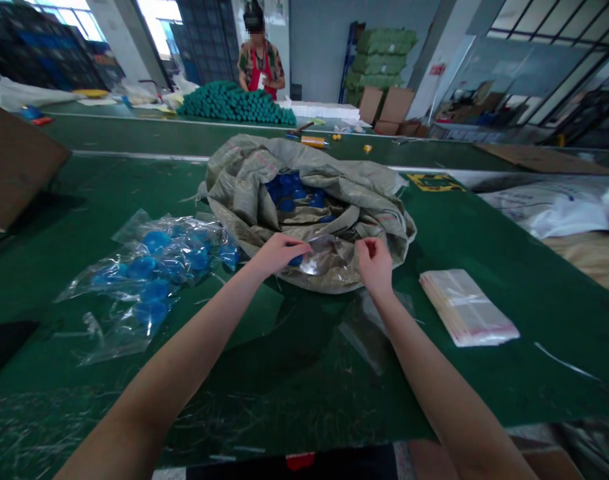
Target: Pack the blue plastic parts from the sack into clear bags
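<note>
Between my hands stretches a clear plastic bag (329, 257), held just over the near rim of a large woven sack (309, 157). My left hand (281, 255) grips the bag's left side, and a blue piece shows under its fingers; I cannot tell whether that piece is inside the bag. My right hand (374, 261) pinches the bag's right edge between thumb and fingers. Inside the rolled-down sack lie several dark blue round pieces (289, 187). To the left rests a pile of clear bags with light blue round pieces (154, 290) in them.
On the green table (264, 393), a stack of flat clear bags (467, 307) lies at right. A loose clear bag (369, 333) is near my right forearm. A cardboard box (19, 163) stands at left. Beyond, a person (261, 63) stands behind heaped green rolls (234, 103).
</note>
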{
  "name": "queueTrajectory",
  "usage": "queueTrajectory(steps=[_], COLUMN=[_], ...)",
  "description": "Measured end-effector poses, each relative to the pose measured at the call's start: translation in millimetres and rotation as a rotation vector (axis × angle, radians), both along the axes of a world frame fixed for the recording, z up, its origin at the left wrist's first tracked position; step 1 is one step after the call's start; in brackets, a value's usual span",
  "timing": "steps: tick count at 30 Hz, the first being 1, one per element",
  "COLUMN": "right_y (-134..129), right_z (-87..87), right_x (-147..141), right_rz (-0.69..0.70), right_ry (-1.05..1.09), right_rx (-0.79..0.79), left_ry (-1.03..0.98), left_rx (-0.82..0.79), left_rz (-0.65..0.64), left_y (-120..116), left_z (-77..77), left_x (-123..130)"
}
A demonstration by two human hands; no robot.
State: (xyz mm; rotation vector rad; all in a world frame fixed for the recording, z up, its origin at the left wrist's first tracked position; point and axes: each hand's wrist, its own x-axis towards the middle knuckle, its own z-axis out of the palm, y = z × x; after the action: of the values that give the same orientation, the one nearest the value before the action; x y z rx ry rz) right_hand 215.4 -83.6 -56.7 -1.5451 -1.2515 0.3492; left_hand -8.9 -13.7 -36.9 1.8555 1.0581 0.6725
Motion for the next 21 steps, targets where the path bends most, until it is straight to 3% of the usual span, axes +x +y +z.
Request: queueTrajectory(steps=[1,4,7,10,17,21], right_y=[-1.7,-2.1,6.9,18.1,17.6,3.6], right_z=[5.9,21.9,29.9,29.2,23.4,34.7], right_x=[-5.6,-28.0,-44.3,-49.0,-57.7,-61.6], right_rz=[-0.058,0.120,0.298,0.364,0.090,0.015], right_ry=[-0.099,-0.308,-0.313,-0.277,-0.465,-0.522], right_rx=[0.060,0.083,-0.020,-0.093,0.104,0.303], left_ry=[-0.004,-0.022,-0.005,0.031,0.329,0.263], left_rx=[0.046,0.166,0.263,0.322,0.553,0.712], left_rz=[0.023,0.010,0.020,0.066,0.379,0.425], left_y=[-1.5,-6.5,-10.7,-13.2,-22.5,-38.7], left_z=[2.2,8.0,13.4,18.9,23.0,33.9], left_x=[-0.1,-0.3,-1.6,-3.2,1.0,3.4])
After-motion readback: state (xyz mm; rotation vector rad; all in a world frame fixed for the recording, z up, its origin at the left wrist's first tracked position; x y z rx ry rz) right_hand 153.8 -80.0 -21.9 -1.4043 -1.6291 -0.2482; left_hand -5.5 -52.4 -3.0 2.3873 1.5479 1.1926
